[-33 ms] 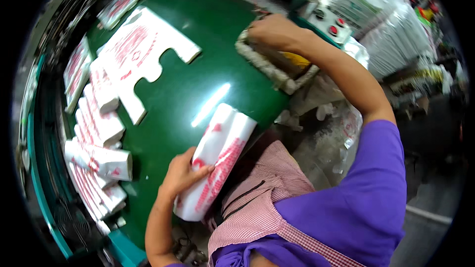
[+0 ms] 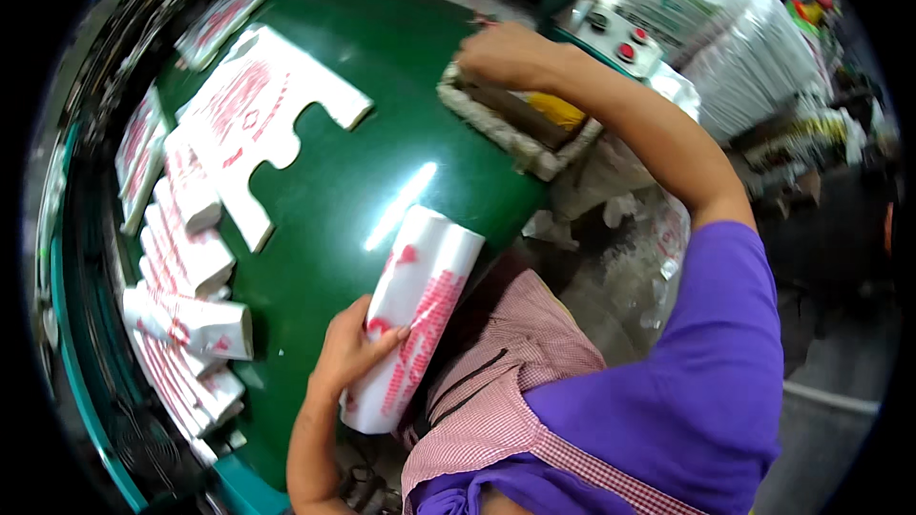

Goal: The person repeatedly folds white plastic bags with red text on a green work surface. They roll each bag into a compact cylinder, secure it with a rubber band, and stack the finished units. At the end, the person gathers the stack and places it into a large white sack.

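I see a glossy dark green round table [image 2: 382, 172] with a bare middle, flat and folded white plastic bags printed in red [image 2: 191, 257] crowding its far-left rim, and stacked white sacks [image 2: 706, 29] beyond it. At the table's near edge my left hand [image 2: 348, 353] lies on a folded white red-printed bag bundle [image 2: 415, 315], fingers [image 2: 386, 336] curled narrowly over it. My right hand [image 2: 506, 52] rests on a frayed tray-like frame [image 2: 515, 138] at the table's right rim; its grip looks closed, though I cannot tell for sure.
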Available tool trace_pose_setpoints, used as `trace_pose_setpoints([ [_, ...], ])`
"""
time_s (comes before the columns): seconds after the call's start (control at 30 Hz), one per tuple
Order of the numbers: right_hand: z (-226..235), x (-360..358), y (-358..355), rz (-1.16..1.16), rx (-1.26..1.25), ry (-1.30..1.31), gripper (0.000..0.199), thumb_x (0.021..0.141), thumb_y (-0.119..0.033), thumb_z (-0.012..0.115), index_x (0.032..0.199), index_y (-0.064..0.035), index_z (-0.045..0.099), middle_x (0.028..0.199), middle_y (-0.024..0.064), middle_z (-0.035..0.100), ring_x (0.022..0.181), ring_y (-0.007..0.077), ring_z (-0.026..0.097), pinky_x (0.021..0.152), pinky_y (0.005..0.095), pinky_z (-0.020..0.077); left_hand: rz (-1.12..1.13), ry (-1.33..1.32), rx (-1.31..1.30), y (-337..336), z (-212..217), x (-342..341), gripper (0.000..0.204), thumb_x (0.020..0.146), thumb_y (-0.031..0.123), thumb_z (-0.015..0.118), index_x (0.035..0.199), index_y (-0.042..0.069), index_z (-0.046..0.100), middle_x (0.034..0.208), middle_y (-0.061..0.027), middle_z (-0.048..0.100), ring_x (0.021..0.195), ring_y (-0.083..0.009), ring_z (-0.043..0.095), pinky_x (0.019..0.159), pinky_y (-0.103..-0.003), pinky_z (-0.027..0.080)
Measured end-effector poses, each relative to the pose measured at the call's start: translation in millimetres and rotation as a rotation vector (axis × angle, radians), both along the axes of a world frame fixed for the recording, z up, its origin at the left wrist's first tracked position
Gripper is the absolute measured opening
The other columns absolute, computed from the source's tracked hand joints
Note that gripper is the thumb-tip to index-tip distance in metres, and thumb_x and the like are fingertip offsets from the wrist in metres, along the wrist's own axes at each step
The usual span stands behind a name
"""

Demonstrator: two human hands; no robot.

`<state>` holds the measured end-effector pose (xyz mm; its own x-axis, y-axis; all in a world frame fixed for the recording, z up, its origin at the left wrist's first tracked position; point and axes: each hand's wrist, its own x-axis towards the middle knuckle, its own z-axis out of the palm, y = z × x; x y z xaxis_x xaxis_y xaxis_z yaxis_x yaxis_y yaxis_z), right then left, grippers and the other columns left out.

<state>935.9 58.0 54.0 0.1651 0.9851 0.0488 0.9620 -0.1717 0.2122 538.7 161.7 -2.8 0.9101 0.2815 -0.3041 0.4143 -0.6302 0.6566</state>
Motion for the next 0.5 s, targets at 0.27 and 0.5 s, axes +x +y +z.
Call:
trace_pose_setpoints([
  [0.27,-24.7,31.5,-15.9,-0.11,0.199,-0.184,0.017,0.081,-0.01,0.055,0.095,-0.0024,0.059,0.087,0.0133,0.068,0.081,0.0325,0.067,0.065,0.0428,0.0545,0.499,-0.385,-0.638,-37.0,-17.6,-69.9,0.039,0.081,0.009,0.066,0.116,-0.003,0.051,0.103,-0.0072,0.063,0.09,-0.0126,0.06,0.078,-0.027,0.048],
  [0.5,-37.9,45.6,-8.9,-0.125,-0.062,-0.251,0.014,0.079,-0.011,0.057,0.088,-0.0072,0.067,0.085,0.0132,0.067,0.077,0.0296,0.067,0.061,0.0408,0.0541,0.496,-0.815,-0.765,-4.5,-31.2,-87.1,0.054,0.093,0.037,0.057,0.125,-0.005,0.043,0.11,-0.013,0.061,0.091,-0.02,0.064,0.079,-0.033,0.053],
])
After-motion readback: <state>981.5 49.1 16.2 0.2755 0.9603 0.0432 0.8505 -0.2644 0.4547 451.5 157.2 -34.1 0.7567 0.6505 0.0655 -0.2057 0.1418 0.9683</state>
